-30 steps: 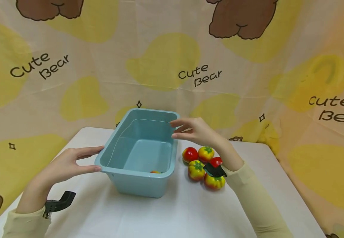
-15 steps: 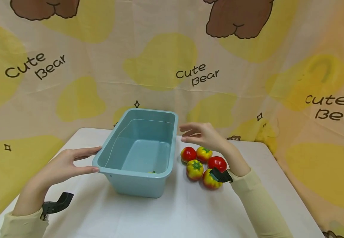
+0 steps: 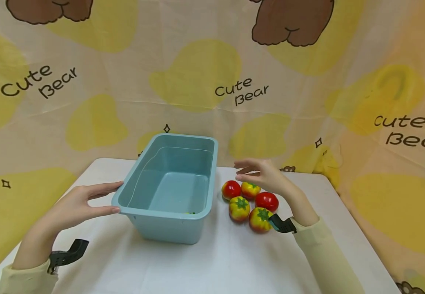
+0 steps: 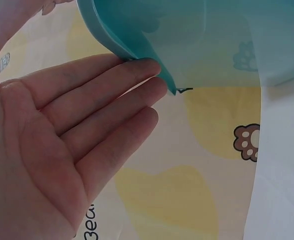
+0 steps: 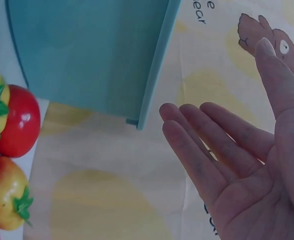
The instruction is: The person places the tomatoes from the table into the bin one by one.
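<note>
A blue plastic bin (image 3: pixel 175 226) stands on the white table, with a sliver of something green and yellow (image 3: pixel 191 213) just showing inside behind the near wall. My left hand (image 3: pixel 74 206) rests its fairly straight fingers and thumb against the bin's left near corner; the left wrist view shows the fingertips (image 4: pixel 149 67) at the rim. Right of the bin, my right hand (image 3: pixel 265 175) hovers above toy tomatoes, fingers loosely bent and holding nothing. Among them are a red tomato (image 3: pixel 266 201) and a yellow-red one with a green leafy top (image 3: pixel 239 209).
Another red tomato (image 3: pixel 231 190) and two more yellow-red ones lie in the same cluster. Behind the table (image 3: pixel 212 265) hangs a yellow-patterned cloth (image 3: pixel 183 81) with bears and lettering. Both wrists wear black straps (image 3: pixel 67 255).
My right hand has moved from over the bin's right rim rightward and slightly down, above the tomatoes. The left hand stays at the bin's corner. The whole view has shifted slightly.
</note>
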Available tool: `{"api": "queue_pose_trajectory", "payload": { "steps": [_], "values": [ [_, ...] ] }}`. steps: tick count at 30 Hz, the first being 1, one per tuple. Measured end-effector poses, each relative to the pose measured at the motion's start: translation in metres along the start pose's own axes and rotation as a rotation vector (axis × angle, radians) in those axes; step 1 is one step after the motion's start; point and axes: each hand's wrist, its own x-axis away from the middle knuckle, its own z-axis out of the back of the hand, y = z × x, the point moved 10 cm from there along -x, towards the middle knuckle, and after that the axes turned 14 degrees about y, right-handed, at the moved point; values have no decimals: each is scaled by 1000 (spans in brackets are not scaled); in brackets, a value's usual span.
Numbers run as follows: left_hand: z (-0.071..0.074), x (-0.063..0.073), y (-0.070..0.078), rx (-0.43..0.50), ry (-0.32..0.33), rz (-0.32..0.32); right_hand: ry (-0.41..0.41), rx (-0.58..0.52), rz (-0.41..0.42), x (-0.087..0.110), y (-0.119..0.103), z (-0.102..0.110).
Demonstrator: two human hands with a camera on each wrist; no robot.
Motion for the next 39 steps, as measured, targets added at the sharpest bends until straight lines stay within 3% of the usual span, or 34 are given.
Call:
{"api": "queue_pose_trajectory", "payload": {
  "steps": [8, 16, 39],
  "values": [
    [0, -1, 3, 2, 7, -17, 34, 7, -30, 14, 21, 10],
    [-1, -1, 5, 4, 8, -17, 38, 19, -130, 30, 47, 16],
    [-2, -1, 4, -4, 0, -12, 59, 52, -207, 71, 99, 21]
  ]
}}
